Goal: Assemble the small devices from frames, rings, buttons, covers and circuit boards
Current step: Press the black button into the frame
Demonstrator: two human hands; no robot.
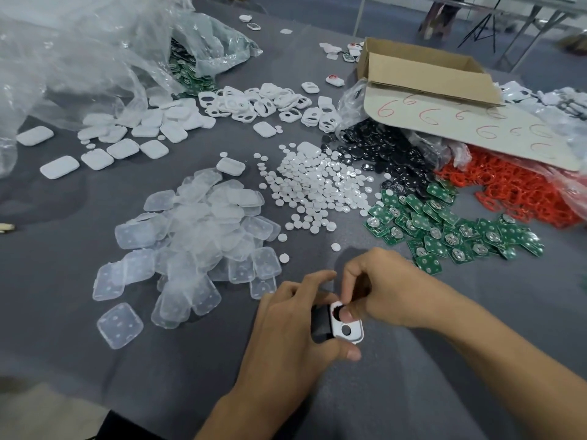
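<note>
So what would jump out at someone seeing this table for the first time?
Probably the colourful heaps: red rings at the far right, green circuit boards just in front of them, white buttons in the middle and translucent covers to the left. Then, nearest the camera, the left hand grips a white frame while the right hand pinches its upper end.

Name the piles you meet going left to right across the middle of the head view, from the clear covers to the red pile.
clear covers -> white buttons -> green circuit boards -> red rings. The black discs are left out because they overlap the buttons and the boards.
</note>
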